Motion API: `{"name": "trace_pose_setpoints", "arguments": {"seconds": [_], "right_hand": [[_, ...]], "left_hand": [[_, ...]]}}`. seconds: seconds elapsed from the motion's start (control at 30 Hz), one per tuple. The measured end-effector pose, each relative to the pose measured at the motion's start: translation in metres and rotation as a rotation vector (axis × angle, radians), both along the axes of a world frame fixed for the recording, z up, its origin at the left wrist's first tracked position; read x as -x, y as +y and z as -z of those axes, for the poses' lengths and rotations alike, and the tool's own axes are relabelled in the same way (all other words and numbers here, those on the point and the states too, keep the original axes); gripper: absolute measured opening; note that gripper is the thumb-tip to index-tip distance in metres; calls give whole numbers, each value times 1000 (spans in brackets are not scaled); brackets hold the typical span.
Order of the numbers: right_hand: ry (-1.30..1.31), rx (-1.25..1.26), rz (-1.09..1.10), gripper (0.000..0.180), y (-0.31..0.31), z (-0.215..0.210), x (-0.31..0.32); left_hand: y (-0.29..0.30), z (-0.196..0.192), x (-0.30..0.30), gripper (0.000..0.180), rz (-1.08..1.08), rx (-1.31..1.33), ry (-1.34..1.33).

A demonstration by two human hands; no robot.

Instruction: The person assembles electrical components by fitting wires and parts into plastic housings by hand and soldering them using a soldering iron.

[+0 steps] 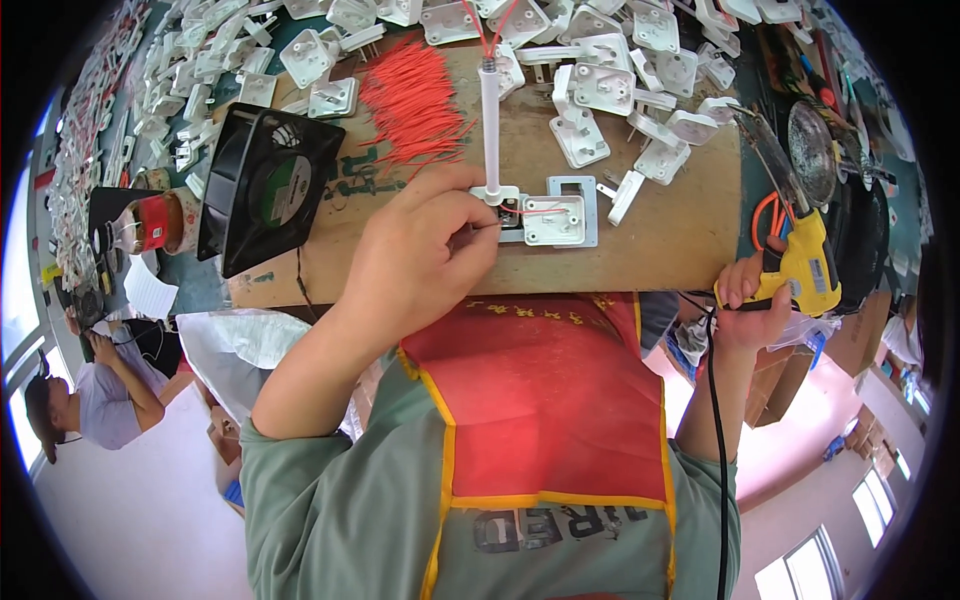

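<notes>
At the middle of the bench my left hand (425, 250) is closed, thumb and fingertips pinched against the left edge of a small white plastic housing; what lies between them is hidden. Joined or set beside it is an open white housing half (556, 222) resting on a grey plate (588, 190). A thin red wire (538, 211) crosses between the two pieces. An upright white tube (491, 130) stands just above my fingers, with red wires coming out of its top. On the right, my right hand (752, 292) grips a yellow soldering gun (812, 265), its metal end pointing up and away from the housing.
A pile of cut red wires (412, 100) lies beyond my left hand. Many white plastic housings (605, 88) cover the far bench. A black fan (270, 190) stands left, near a jar (155, 225). A black cable (718, 430) hangs from the soldering gun. Another person (100, 390) sits at far left.
</notes>
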State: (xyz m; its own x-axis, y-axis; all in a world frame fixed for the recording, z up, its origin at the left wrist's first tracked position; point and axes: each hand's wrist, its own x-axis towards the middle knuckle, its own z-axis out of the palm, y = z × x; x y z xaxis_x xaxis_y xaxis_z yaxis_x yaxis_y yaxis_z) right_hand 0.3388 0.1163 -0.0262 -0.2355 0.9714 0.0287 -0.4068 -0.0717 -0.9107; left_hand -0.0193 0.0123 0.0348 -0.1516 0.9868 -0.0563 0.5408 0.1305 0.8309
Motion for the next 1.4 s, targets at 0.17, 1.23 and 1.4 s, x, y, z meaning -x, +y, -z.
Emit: {"name": "trace_pose_setpoints", "arguments": {"seconds": [0.17,1.23,1.4], "right_hand": [[-3,-16,-29,58,0,-3,0],[-7,-37,-144,67,-39,-18,21],[-32,-29,-114,68,-46,-27,15]], "left_hand": [[2,1,16,9,18,-13,-66],[30,19,37,8,34,-144,717],[31,17,36,8,-23,-101,633]]}}
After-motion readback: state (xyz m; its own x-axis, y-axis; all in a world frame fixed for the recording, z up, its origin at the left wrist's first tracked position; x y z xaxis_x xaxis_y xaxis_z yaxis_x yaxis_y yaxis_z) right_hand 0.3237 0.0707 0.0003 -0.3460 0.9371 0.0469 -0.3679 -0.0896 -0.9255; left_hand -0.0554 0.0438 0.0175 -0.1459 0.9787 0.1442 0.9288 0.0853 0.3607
